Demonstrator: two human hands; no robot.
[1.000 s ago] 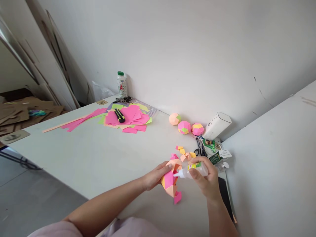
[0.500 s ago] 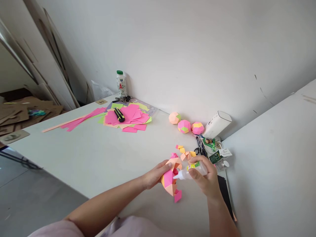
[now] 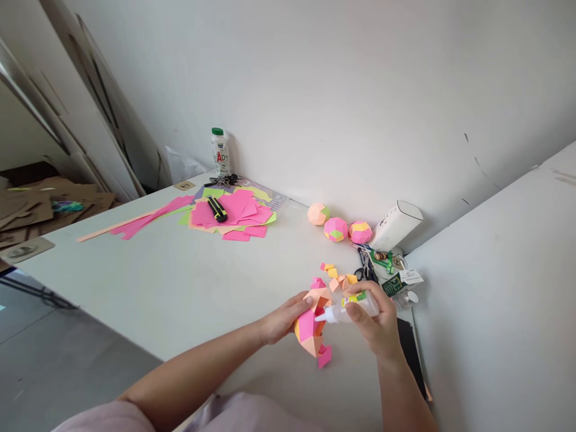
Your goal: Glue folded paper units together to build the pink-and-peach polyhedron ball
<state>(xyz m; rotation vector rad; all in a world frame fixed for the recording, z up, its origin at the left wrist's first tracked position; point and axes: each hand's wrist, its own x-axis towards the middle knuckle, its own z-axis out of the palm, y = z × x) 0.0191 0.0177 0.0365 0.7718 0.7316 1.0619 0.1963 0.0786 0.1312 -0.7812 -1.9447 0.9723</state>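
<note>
A green-capped white bottle stands on the desk near a plastic bag, a white box farther right near scissors and a silver-lidded jar, and brown cardboard lies past the desk's left end.

Looking like a craft workshop to me tbh. Flat brown cardboard sheets are lying at nine o'clock, tall white boards are leaning at ten, a black-and-yellow box cutter is resting on bright pink paper sheets nearer centre at nine, and black-handled scissors are sitting at four.
</note>
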